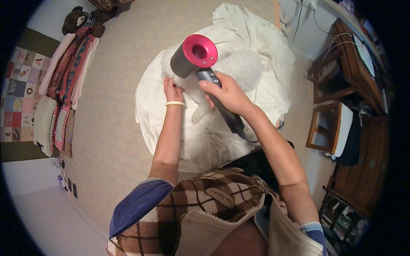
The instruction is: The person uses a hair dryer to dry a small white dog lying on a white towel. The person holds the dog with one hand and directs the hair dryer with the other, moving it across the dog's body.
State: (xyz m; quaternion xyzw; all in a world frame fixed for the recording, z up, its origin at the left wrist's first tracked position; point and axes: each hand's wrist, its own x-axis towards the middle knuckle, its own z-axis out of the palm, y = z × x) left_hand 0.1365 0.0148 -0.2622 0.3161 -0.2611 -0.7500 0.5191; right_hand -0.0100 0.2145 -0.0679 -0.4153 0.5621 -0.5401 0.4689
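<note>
My right hand (229, 94) grips the dark grey handle of a hair dryer (200, 51) that has a bright pink ring at its rear end. The dryer is tilted over a fluffy white shape (243, 68), perhaps a plush toy or a pet; I cannot tell which. A limb-like part of it (200, 112) points towards me. My left hand (173, 91), below a cream bangle (175, 103), touches the fluff at the left with curled fingers; whether they grip it is hidden. Beneath lies a rumpled white cloth (153, 112).
The cloth lies on a beige patterned bed cover (109, 105). Folded blankets (64, 92) and a brown teddy bear (81, 20) line the left side. The dryer's cord (250, 139) trails to the right near my lap. Wooden furniture (355, 70) and a wood-framed stool (323, 128) stand at the right.
</note>
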